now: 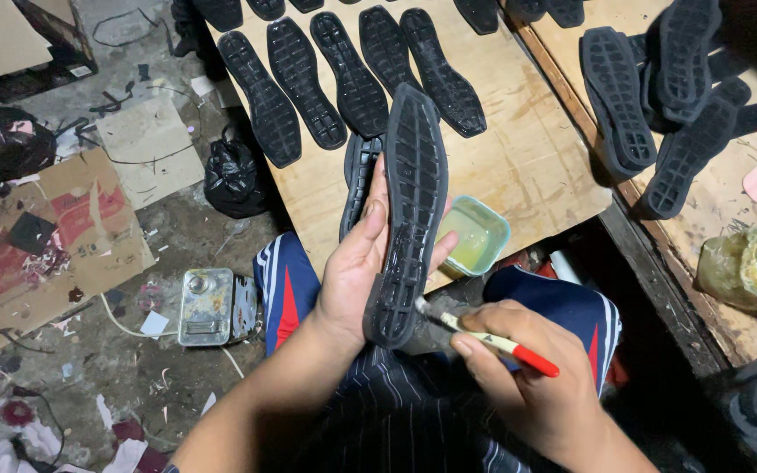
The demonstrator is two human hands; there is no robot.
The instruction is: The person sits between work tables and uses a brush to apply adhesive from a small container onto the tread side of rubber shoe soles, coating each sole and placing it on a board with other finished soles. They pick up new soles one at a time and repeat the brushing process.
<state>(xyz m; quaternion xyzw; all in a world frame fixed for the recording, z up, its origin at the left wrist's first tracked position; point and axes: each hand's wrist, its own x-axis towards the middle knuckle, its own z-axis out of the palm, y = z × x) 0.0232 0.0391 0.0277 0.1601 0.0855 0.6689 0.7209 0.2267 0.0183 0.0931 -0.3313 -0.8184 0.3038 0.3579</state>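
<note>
The left hand (357, 271) is curled halfway around a black rubber shoe sole (409, 210). The thumb lies along one long edge and the fingertips peek out at the other edge. The hand holds the sole up on its end, above the person's lap, with the bumpy inside facing up. The sole is long and thin in the middle, with small squares pressed into it.

The right hand (527, 368) is closed tight around a small brush (484, 335). The brush has a white handle with a red end. Its tip touches the heel end of the sole. The right wrist is bent in toward the sole.

Just behind the sole sits a small, pale green tub (477, 235) with yellowish glue in it. It rests on a wooden board (527, 166). More black soles (343, 79) lie in a row on the board, flat and side by side.
</note>
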